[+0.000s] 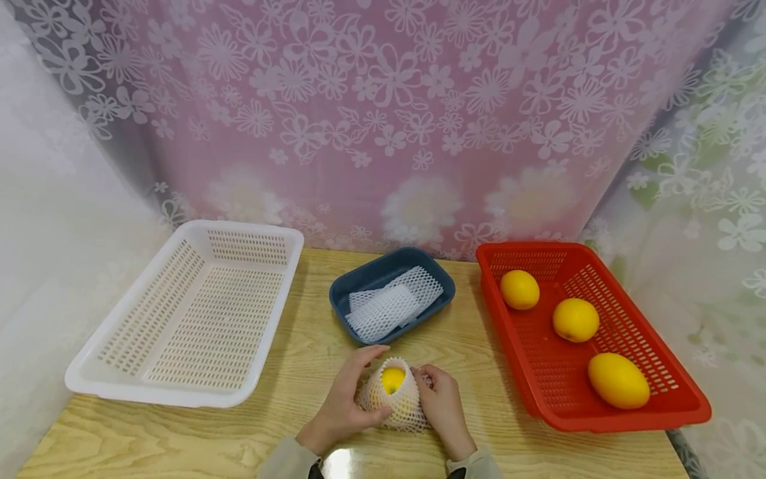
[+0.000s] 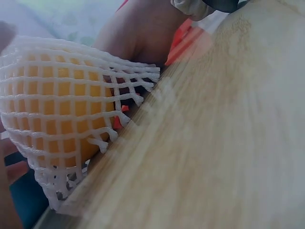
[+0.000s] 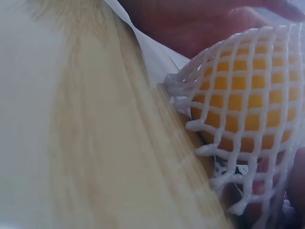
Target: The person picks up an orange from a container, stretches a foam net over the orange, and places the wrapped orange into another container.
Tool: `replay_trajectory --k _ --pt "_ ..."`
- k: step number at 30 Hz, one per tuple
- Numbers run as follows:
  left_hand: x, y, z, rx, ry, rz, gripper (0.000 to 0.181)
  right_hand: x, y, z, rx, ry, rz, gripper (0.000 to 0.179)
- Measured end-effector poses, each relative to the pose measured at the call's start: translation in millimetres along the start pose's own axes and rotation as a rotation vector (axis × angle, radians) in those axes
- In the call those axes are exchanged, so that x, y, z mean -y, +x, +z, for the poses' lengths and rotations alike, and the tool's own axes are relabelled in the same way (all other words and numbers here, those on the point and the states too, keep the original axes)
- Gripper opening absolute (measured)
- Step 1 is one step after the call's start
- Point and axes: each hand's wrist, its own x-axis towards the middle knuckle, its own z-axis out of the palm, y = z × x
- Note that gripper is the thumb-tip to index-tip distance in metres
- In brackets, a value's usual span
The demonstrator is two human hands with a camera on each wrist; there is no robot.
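In the head view, a yellow fruit (image 1: 392,380) stands on the table near the front edge, inside a white foam net sleeve (image 1: 407,407). The sleeve's top is open and shows the fruit; its lower edge flares out on the wood. My left hand (image 1: 344,400) holds the sleeved fruit from the left, thumb in front and fingers behind. From the right, my right hand (image 1: 443,407) pinches the sleeve with curled fingers. Both wrist views show the net (image 2: 57,100) stretched round the fruit (image 3: 255,100), with loose strand ends near the tabletop.
Behind the hands, a dark blue tray (image 1: 340,297) contains white foam net sleeves (image 1: 389,307). To the left stands a white perforated basket (image 1: 218,326). On the right, a red basket (image 1: 541,372) holds three yellow fruits (image 1: 576,320), one more oblong. A floral curtain (image 1: 383,133) hangs behind.
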Motion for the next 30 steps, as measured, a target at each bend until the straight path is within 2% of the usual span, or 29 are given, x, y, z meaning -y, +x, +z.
replay_trajectory --k 3,6,9,15,21,23,25,28,30 --pt "-1.9 -2.8 0.1 0.113 -0.058 -0.103 0.073 -1 -0.2 0 -0.001 0.011 -0.012 0.018" --pt "-1.9 -5.6 0.9 0.171 -0.086 -0.183 0.068 -2 -0.4 0 -0.001 0.017 -0.021 0.016" --pt "-1.6 -5.9 1.7 0.191 -0.089 -0.21 0.068 -3 -0.2 1 -0.005 0.02 -0.02 0.014" --pt "-1.2 -5.7 3.3 0.235 -0.055 -0.2 0.084 -4 -1.1 2 -0.035 0.034 -0.01 0.009" --pt "-0.3 -6.9 4.2 0.295 -0.065 -0.328 0.096 -7 -0.8 3 -0.058 0.101 -0.028 0.004" --pt "-0.8 -7.0 4.1 0.298 -0.073 -0.34 0.096 -8 -0.5 3 -0.049 0.132 -0.03 0.004" --pt "-0.8 -7.4 4.0 0.288 -0.087 -0.322 0.095 -10 -0.1 2 -0.021 0.152 -0.032 0.006" --pt "-1.5 -8.8 4.4 0.247 -0.108 -0.286 0.095 -11 -0.3 1 0.032 0.189 -0.033 0.009" --pt "-2.3 -9.8 4.4 0.209 -0.119 -0.277 0.096 -11 -1.0 0 0.092 0.254 -0.015 0.012"
